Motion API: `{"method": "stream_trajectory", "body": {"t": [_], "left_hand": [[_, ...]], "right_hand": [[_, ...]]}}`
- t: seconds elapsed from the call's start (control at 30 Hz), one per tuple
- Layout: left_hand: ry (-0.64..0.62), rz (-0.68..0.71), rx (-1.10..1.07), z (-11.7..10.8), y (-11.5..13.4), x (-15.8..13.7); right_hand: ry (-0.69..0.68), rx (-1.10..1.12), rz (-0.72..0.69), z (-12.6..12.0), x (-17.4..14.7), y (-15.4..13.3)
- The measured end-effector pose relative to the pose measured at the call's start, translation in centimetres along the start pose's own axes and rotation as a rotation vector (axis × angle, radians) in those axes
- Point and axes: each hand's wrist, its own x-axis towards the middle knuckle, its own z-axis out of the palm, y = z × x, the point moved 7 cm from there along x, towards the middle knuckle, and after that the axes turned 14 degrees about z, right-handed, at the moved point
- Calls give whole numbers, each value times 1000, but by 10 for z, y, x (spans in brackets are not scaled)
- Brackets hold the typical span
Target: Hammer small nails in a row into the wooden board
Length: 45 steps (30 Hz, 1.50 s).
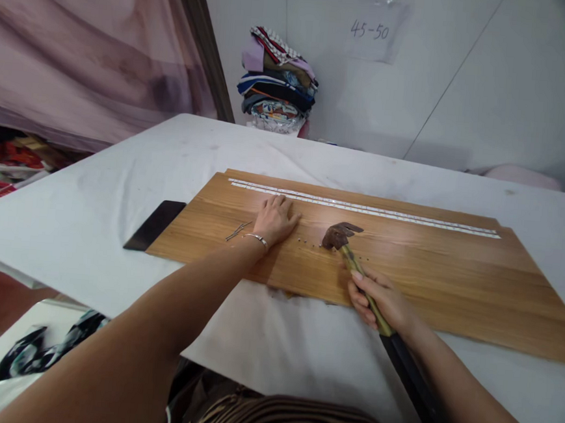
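My right hand (378,298) is wrapped round the handle of a claw hammer (342,236). Its rusty head rests on or just over the wooden board (419,268), claw pointing right. Flat on the same board lies my left hand (276,220), fingers stretched out, with a bracelet at the wrist. A few loose nails (236,230) lie just left of that hand. Between the hand and the hammer head runs a row of small dots, perhaps nail heads (305,241). Two white measuring strips (361,208) stretch along the board's far side.
The board lies on a white-covered table (135,154), with a dark flat piece (155,226) at its left end. Folded clothes (277,84) are stacked behind the table by the wall. A pink curtain (80,46) hangs at the left, and patterned cloth (47,346) lies on a lower surface.
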Motion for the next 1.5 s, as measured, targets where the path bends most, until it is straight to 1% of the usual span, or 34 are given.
{"method": "stream_trajectory", "body": {"t": [0.2, 0.47, 1.5], "left_hand": [[-5, 1, -1, 2, -1, 0], [-2, 7, 6, 2, -1, 0], [-2, -2, -7, 2, -2, 0]], "right_hand": [[9, 18, -21, -2, 1, 0], [6, 18, -1, -2, 2, 1], [7, 19, -17, -1, 1, 0]]}}
